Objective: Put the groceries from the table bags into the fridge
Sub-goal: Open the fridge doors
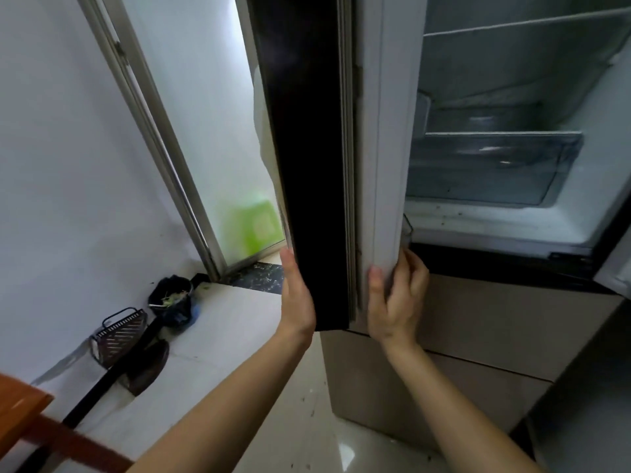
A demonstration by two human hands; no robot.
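The left hand point(296, 295) lies flat, fingers straight, against the dark outer face of the fridge door point(304, 148) near its bottom corner. Just beside it, the right hand point(396, 302) curls its fingers round the door's white inner edge, thumb on the seal. Up and right of the right hand the fridge point(512, 227) stands open with a clear drawer point(488, 169) inside; a small bin point(172, 300) sits well left of the left hand.
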